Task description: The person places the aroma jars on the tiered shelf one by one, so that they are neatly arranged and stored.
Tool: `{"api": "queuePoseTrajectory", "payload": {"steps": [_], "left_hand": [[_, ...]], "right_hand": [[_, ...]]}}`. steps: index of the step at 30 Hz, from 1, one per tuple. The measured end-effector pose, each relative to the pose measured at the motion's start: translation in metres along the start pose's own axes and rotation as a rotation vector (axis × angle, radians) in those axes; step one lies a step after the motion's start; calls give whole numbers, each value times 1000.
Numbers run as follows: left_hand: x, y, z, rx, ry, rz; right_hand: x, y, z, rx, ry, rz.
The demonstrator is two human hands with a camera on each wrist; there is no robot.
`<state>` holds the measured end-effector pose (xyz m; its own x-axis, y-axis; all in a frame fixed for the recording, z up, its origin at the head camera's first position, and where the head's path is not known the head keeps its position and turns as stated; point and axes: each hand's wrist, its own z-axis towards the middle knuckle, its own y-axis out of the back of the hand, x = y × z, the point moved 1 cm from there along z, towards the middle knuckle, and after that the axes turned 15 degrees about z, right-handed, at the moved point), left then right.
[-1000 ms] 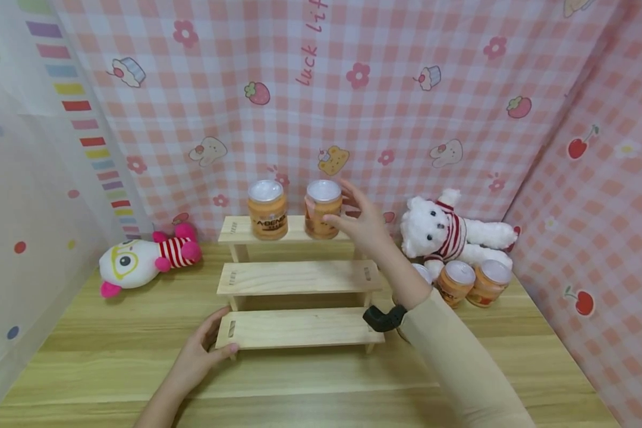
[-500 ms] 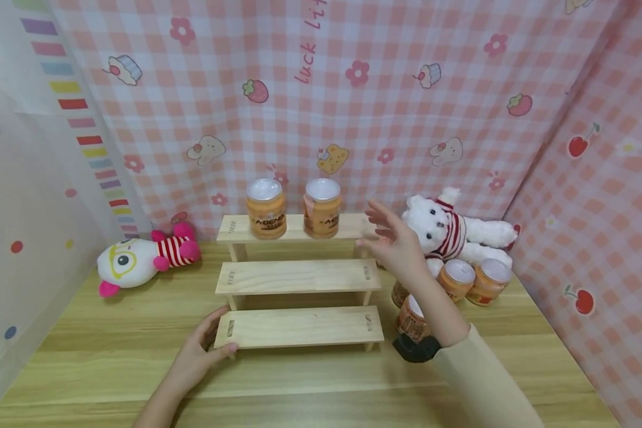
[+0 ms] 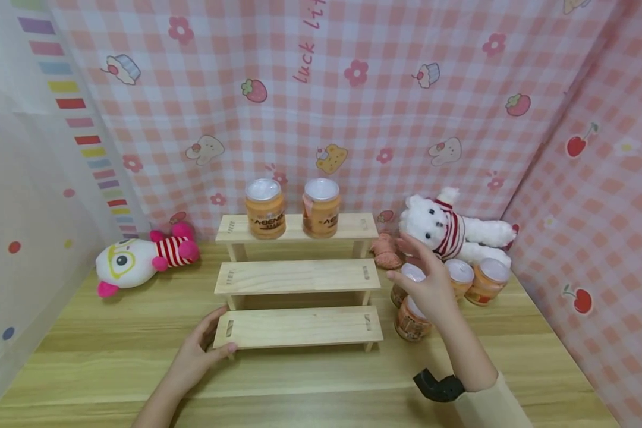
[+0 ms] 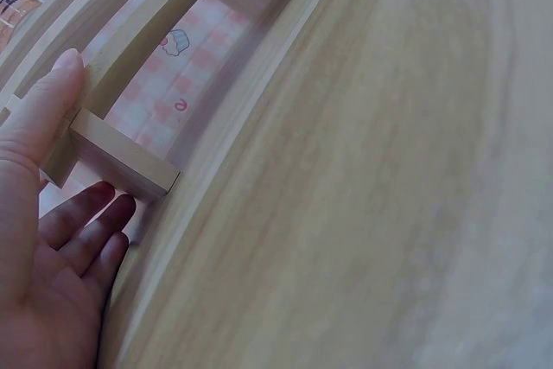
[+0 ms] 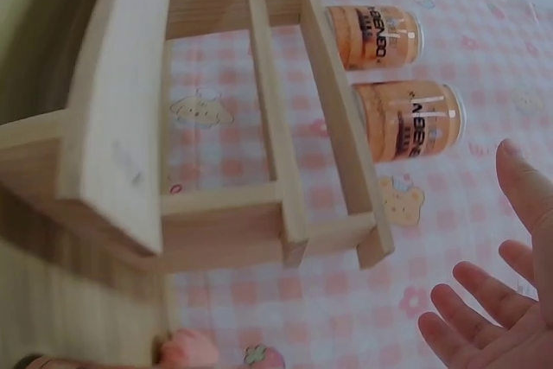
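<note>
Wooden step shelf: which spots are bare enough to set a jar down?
The middle step and bottom step are bare. The top step has room right of its two jars. Right of the shelf, jars and the white bear crowd the table.

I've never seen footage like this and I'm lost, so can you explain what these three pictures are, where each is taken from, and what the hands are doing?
There is no machine here: a person wears three cameras. The big picture comes from the head camera and looks down at a wooden table. The other two come from cameras on each wrist.

On the table stands a three-step wooden shelf. Two orange jars stand on its top step, and more jars sit to its right near a white plush bear. A plush toy with a striped shirt lies to the left.

The left hand rests on the lowest step's left end, thumb on top. The right hand is open above the jars on the table and holds nothing.
</note>
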<state>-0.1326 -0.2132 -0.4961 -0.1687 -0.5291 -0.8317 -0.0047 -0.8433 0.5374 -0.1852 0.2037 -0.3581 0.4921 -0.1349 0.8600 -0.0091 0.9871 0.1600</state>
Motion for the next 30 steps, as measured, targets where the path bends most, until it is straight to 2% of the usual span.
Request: {"api": "queuePoseTrajectory", "payload": {"steps": [16,22,30], "left_hand": [[0,0,-1,15,8,-7],[0,1,-1,11,7,-4],[-2,1,-1,10,11,4]], "right_hand": [[-29,30,-42,-89,-57,-94],[-40,37,-54,-118,-49,-55],[-53,42,-68,-134,-66,-63]]}}
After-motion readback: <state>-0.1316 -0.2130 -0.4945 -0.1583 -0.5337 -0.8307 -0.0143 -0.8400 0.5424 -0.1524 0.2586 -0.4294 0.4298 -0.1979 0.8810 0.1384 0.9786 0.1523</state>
